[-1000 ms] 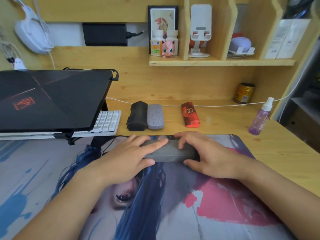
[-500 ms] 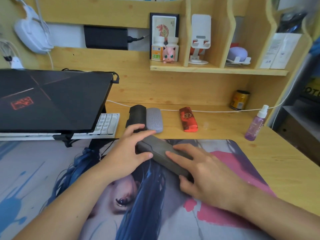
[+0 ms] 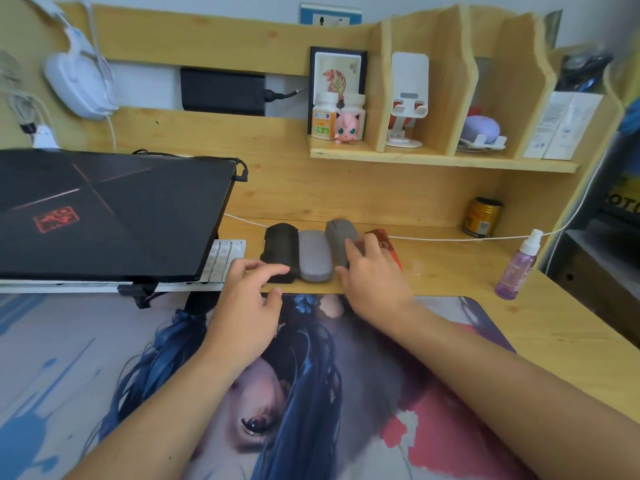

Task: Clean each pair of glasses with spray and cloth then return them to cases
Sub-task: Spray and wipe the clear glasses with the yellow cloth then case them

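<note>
Dark grey case (image 3: pixel 341 245), on the mat 1 s ago, now in the row at back of worktop (image 3: pixel 450 271); right hand (image 3: pixel 372 271) grasps it, left hand (image 3: pixel 247 299) released. One pair seems done

Laptop (image 3: pixel 114 216): closed, black, left of frame.
Keyboard (image 3: pixel 225 259): white, under the laptop's edge.
Tin (image 3: pixel 483 217): gold, right, below the shelf.
Pink figurine (image 3: pixel 347 127): upper centre.

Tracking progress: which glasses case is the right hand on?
The dark grey case, third from left, between the light grey case and the red case.
</note>
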